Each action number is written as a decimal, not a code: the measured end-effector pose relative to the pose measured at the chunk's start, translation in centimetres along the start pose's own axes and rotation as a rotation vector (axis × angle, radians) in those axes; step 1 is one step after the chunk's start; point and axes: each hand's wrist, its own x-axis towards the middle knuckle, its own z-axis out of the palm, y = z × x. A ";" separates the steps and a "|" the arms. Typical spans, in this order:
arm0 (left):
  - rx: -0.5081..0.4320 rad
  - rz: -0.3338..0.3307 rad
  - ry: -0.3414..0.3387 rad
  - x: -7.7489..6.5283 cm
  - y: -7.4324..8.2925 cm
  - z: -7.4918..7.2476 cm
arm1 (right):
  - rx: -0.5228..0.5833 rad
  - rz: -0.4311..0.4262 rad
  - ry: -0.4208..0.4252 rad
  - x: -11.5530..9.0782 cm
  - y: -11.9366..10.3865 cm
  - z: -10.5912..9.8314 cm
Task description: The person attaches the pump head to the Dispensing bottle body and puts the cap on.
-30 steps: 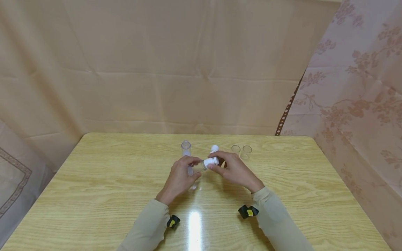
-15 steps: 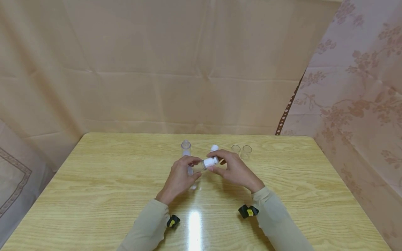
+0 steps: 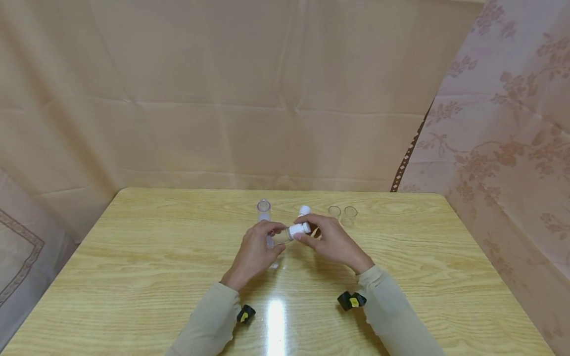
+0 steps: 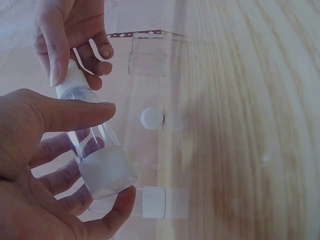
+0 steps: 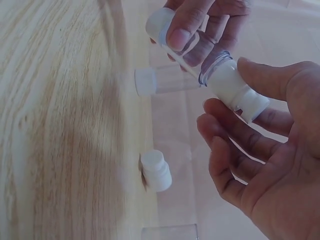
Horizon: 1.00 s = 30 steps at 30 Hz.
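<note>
Head cam: L hand (image 3: 255,249) grips clear btl (image 4: 103,139) w/ white base band, R hand (image 3: 331,240) pinches its white top end; btl tilted, held above table (image 3: 178,277) btwn hands. Beyond: 2nd clear btl (image 3: 264,207), sm. white btl (image 3: 305,211), 2 clear cylinders (image 3: 351,213) to R.

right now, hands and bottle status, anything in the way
Left hand grips clear bottle; right hand pinches its white top. Second white top on table, apart. Nothing visibly blocking.

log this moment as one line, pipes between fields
left hand: grips bottle | right hand: pinches white top at bottle's end | second bottle: on table | other white top: on table
</note>
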 end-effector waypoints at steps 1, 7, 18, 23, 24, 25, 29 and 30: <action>0.004 0.001 -0.001 0.0 0.0 0.0 | 0.001 0.008 -0.002 0.0 0.0 0.0; 0.005 0.005 0.003 0.0 0.0 0.0 | 0.009 0.041 -0.007 0.0 -0.2 0.0; 0.005 0.019 0.006 0.0 -0.1 0.1 | 0.072 -0.029 0.035 0.0 -0.2 0.1; 0.007 0.018 0.009 0.0 0.0 0.0 | 0.054 -0.065 0.039 0.0 -0.2 0.0; 0.007 0.018 0.010 0.0 0.1 0.0 | 0.054 -0.068 0.039 0.0 -0.2 0.0; 0.008 0.018 0.012 0.0 0.1 0.0 | 0.053 -0.070 0.040 0.0 -0.2 0.0; 0.013 0.020 0.017 0.0 0.1 0.1 | 0.057 -0.071 0.040 0.0 -0.2 0.0; 0.015 0.020 0.019 0.0 0.1 0.1 | 0.059 -0.069 0.040 0.0 -0.2 0.0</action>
